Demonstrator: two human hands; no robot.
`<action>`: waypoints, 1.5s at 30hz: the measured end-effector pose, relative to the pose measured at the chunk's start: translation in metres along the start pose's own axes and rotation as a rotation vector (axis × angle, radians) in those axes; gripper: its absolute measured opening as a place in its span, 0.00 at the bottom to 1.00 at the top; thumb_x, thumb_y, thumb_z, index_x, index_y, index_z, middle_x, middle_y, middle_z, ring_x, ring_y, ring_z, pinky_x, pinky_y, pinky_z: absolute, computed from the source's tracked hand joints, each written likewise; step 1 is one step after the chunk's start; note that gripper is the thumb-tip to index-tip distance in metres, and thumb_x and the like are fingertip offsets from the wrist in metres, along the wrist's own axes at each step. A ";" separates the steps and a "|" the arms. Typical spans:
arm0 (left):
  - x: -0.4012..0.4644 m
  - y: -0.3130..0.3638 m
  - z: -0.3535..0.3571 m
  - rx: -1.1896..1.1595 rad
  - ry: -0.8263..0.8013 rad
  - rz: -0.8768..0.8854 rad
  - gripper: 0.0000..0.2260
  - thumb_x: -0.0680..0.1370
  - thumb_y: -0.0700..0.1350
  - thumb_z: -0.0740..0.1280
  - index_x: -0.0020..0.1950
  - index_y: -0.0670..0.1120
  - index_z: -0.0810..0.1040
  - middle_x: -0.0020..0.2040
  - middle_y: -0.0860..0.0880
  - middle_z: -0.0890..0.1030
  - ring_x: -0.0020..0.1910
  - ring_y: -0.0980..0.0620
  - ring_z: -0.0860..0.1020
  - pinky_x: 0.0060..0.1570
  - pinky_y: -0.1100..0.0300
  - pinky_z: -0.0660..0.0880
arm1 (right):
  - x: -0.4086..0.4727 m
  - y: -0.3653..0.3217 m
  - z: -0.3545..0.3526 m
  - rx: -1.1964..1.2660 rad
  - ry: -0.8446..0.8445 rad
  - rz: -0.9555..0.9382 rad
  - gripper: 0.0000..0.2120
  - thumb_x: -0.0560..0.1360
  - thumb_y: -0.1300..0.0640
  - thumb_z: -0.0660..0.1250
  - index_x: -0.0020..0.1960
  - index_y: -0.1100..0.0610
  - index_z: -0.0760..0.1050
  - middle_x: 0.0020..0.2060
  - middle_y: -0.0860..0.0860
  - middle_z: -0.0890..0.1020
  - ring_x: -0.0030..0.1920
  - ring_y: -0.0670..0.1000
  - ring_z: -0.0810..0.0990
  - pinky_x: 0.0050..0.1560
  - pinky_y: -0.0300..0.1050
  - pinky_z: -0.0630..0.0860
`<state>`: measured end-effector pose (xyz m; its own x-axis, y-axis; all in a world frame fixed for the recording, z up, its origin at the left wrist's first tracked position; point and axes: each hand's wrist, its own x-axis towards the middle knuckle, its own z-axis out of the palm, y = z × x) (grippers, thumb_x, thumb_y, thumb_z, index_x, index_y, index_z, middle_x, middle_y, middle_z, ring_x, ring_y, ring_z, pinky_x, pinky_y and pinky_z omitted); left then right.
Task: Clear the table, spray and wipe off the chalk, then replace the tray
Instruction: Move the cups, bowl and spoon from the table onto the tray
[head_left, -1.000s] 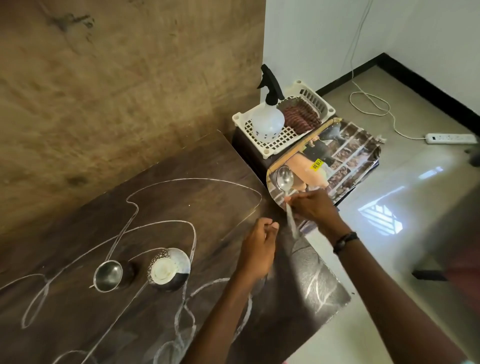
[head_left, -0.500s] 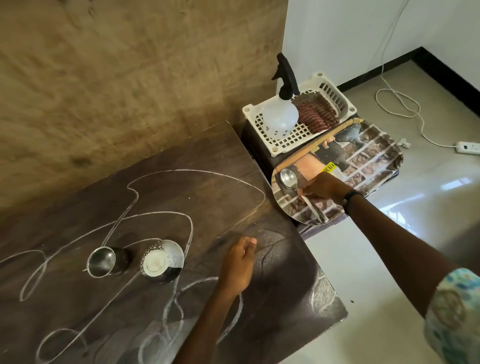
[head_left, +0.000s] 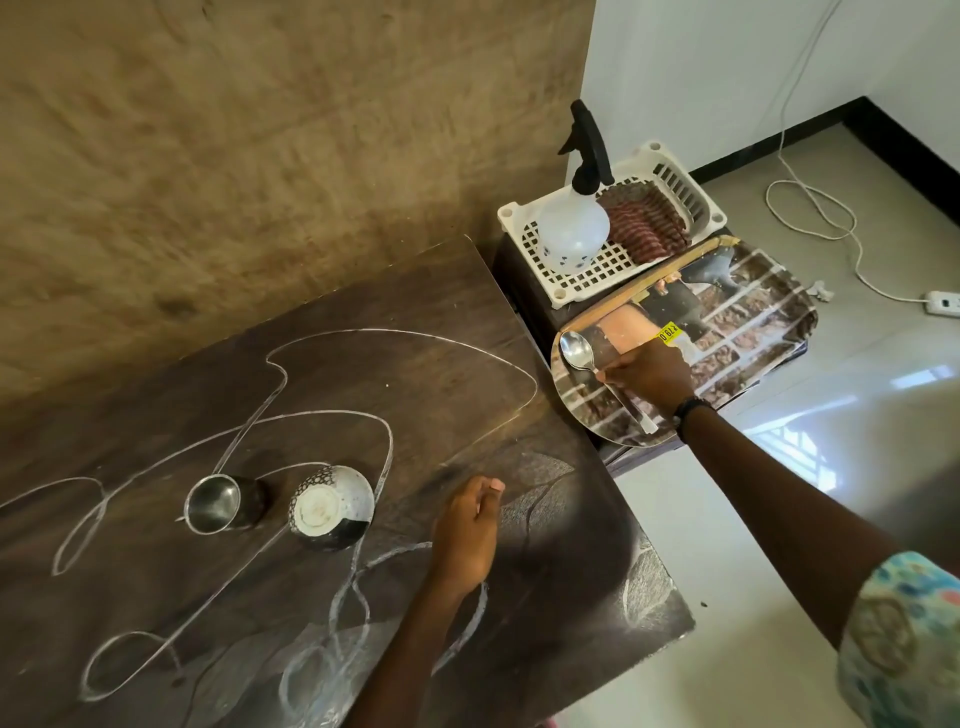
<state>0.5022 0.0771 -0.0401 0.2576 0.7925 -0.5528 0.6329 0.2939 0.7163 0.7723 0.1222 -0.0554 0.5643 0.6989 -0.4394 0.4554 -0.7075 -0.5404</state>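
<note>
Presently, as observed from the head view:

Right hand: reached out over the tray, fingers curled round the handle of the spoon, pinching it near mid-length.
Spoon: lies on the near-left part of the tray, bowl toward the wall, handle end pointing back to the person.
Tray: printed, rounded corners, sits on a dark stand off the right end of the table, just beside the basket; a yellow sticker shows next to the right hand.
Left hand: above or on the tabletop near its right end, fingers loosely curled, holding nothing; contact with the surface cannot be told.
Table: dark wood, covered in looping chalk lines.
Steel cup: upright on the table, left of the left hand.
Bowl: patterned, just beside the steel cup on its right, apart from the left hand.
Basket: white, slotted, behind the tray.
Spray bottle: stands in the basket's left half, black trigger head.
Cloth: striped, folded, in the basket's right half.
Power strip: on the floor at far right, with a white cord.
</note>
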 end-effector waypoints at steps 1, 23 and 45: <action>-0.001 0.000 -0.001 -0.004 0.004 -0.004 0.09 0.81 0.44 0.59 0.42 0.53 0.74 0.47 0.45 0.79 0.52 0.44 0.78 0.58 0.48 0.73 | -0.002 0.000 0.000 -0.009 0.015 -0.005 0.09 0.68 0.54 0.76 0.45 0.58 0.84 0.41 0.55 0.85 0.44 0.55 0.83 0.48 0.47 0.79; -0.034 -0.095 -0.113 -0.398 0.581 -0.159 0.13 0.77 0.35 0.63 0.61 0.41 0.72 0.60 0.40 0.77 0.59 0.43 0.76 0.62 0.48 0.72 | -0.172 -0.102 0.210 0.006 -0.128 -0.585 0.14 0.78 0.55 0.62 0.63 0.56 0.75 0.54 0.57 0.82 0.50 0.60 0.81 0.51 0.57 0.78; -0.021 -0.097 -0.135 -0.944 0.232 -0.321 0.18 0.81 0.47 0.59 0.70 0.46 0.66 0.63 0.48 0.75 0.60 0.51 0.74 0.52 0.63 0.74 | -0.215 -0.111 0.226 0.699 -0.136 -0.277 0.20 0.77 0.58 0.67 0.68 0.54 0.70 0.63 0.47 0.77 0.63 0.43 0.75 0.63 0.46 0.74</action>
<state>0.3374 0.1042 -0.0407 -0.0341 0.6570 -0.7531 -0.2123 0.7316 0.6478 0.4451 0.0744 -0.0628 0.3823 0.8801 -0.2814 0.0003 -0.3047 -0.9525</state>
